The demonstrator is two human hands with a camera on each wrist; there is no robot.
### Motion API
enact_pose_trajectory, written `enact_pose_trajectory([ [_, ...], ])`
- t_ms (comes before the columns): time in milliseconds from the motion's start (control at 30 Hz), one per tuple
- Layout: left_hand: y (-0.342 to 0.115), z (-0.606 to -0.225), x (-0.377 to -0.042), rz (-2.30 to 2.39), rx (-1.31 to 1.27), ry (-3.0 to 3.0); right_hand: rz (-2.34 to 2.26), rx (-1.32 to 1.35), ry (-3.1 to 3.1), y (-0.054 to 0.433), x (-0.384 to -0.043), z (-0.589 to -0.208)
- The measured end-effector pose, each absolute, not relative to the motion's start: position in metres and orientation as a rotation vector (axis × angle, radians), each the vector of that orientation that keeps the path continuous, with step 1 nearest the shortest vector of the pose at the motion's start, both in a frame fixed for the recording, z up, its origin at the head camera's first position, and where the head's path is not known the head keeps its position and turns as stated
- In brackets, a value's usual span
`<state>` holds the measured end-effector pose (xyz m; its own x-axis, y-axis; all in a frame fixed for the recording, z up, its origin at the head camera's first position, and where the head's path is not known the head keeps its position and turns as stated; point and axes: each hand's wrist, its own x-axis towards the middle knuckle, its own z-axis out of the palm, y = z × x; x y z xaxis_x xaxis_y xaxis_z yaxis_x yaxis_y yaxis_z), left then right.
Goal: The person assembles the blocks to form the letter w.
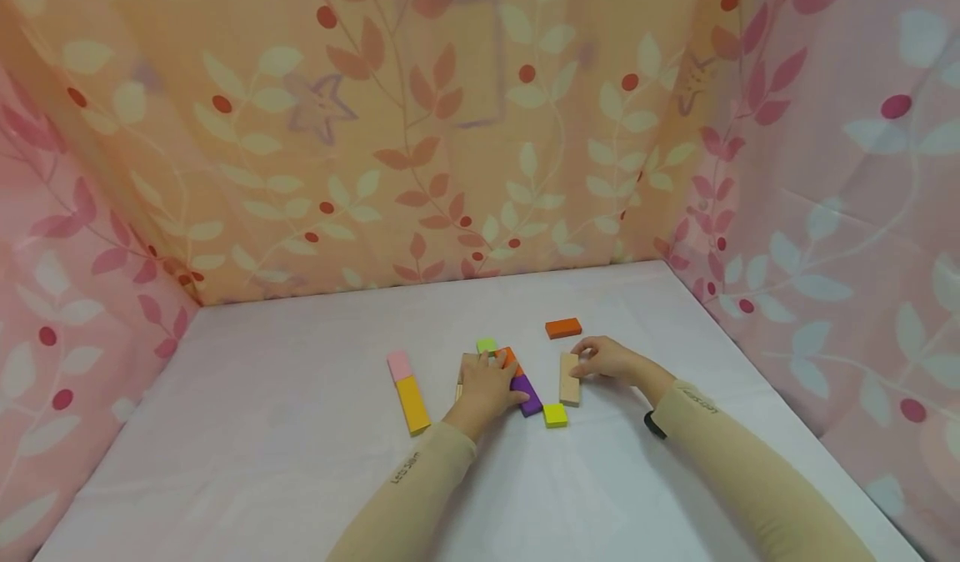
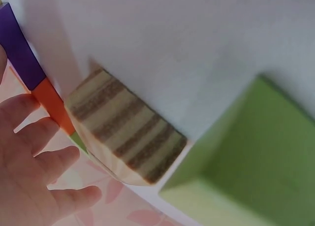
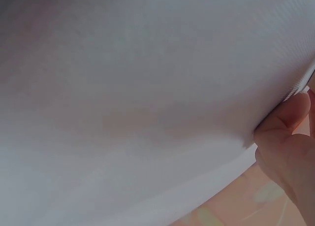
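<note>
My left hand (image 1: 486,391) lies over a group of blocks, its fingers spread and fairly straight. The fingers reach the orange block (image 1: 509,357), and the thumb is by the purple block (image 1: 527,396) joined end to end with it. Partly under this hand is a plain wooden block (image 1: 468,360); the left wrist view shows a striped wooden block (image 2: 128,127) beside the fingers. A light green block (image 1: 487,345) sits just beyond. My right hand (image 1: 611,359) pinches the upper right side of an upright-lying plain wooden plank (image 1: 569,380); its grip is mostly hidden in the right wrist view.
Left of the hands, a pink block (image 1: 400,366) meets a yellow-orange block (image 1: 412,405) end to end. A yellow square block (image 1: 555,415) lies near the purple one. Another orange block (image 1: 563,328) lies farther back. Floral curtains (image 1: 420,128) border the white table (image 1: 262,462).
</note>
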<state>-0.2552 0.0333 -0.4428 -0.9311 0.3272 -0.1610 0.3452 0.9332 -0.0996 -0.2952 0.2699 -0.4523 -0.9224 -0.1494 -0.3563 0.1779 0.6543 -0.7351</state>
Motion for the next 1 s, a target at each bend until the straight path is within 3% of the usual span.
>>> enact_pose_trajectory([
  [1000, 0.033, -0.447, -0.259, -0.12, 0.53, 2.937, -1.296, 0.07, 2.489, 0.283, -0.309, -0.449],
])
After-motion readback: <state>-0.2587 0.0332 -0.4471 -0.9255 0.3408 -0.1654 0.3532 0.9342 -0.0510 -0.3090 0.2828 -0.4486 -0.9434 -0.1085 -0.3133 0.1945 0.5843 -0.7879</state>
